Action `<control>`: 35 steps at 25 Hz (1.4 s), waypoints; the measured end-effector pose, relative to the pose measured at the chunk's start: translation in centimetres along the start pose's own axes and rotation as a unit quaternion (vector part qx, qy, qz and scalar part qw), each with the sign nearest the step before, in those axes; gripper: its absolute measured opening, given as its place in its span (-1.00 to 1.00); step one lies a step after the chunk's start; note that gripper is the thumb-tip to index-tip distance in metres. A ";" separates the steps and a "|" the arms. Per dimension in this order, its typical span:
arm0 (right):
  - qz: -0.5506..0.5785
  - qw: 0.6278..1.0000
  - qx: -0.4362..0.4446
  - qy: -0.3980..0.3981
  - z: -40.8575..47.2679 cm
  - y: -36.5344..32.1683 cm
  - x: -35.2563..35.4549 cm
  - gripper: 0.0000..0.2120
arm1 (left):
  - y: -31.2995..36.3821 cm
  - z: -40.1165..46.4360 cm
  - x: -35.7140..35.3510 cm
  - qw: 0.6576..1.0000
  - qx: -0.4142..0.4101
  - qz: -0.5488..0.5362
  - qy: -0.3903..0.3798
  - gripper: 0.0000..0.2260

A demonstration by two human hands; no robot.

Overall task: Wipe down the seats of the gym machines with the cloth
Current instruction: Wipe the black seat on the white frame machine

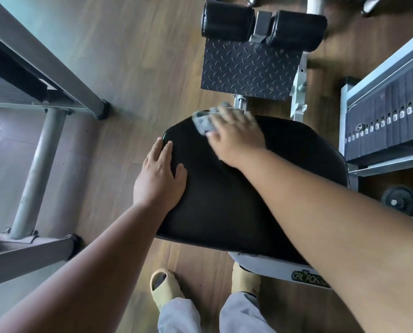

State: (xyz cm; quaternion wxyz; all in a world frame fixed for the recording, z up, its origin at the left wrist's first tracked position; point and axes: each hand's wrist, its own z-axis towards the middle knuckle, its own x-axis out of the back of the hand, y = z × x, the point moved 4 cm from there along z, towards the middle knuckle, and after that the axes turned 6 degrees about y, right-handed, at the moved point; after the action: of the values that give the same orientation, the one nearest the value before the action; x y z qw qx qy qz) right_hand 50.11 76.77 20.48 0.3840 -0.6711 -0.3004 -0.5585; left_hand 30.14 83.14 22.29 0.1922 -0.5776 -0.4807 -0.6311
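A black padded seat (224,195) of a gym machine fills the middle of the view. My right hand (236,138) presses a grey cloth (204,121) onto the seat's far left corner; the hand is blurred by motion and its fingers lie over the cloth. My left hand (161,174) rests flat on the seat's left edge with fingers straight, holding nothing.
Beyond the seat are a black checker-plate footplate (248,68) and two black roller pads (227,21). A weight stack (388,121) stands at the right, and a grey steel frame (39,164) at the left. The floor is wood. My feet in tan slippers (163,287) stand below the seat.
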 end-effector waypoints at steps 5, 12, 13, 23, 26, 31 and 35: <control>-0.039 0.959 -0.277 0.055 -9.0 13.7 2.5 -0.52 | 0.0 0.3 0.4 0.998 0.026 -0.046 0.018 -0.49; 0.005 0.981 -0.193 0.029 -3.2 -0.6 0.7 -0.50 | -1.7 0.0 1.8 0.980 0.067 -0.189 -0.007 -0.54; 0.018 0.992 -0.128 0.004 -2.6 -4.4 0.0 -0.49 | -2.1 -0.4 1.8 0.985 0.050 -0.164 -0.021 -0.51; -0.028 0.974 -0.225 0.005 -15.9 1.2 0.8 -0.51 | -5.9 -5.7 3.4 0.981 0.047 -0.160 -0.101 -0.65; 0.004 0.967 -0.252 0.037 -12.3 -1.9 0.4 -0.52 | -6.2 -6.8 4.1 0.971 0.069 -0.198 -0.117 -0.56; 0.028 0.997 -0.063 -0.031 -10.4 -13.4 -1.9 -0.48 | -8.1 -8.1 3.7 0.938 0.150 -0.305 -0.074 -0.62; 0.025 0.999 0.042 -0.007 -18.6 -13.4 -1.8 -0.48 | -8.4 -9.7 3.0 0.923 0.196 -0.328 -0.038 -0.65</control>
State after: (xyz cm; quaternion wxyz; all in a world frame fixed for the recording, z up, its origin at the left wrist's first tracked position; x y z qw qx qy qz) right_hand 28.94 68.07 22.60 0.4239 -0.6655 -0.3091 -0.5309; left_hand 17.37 79.94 23.03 0.0655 -0.3621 -0.7644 -0.5294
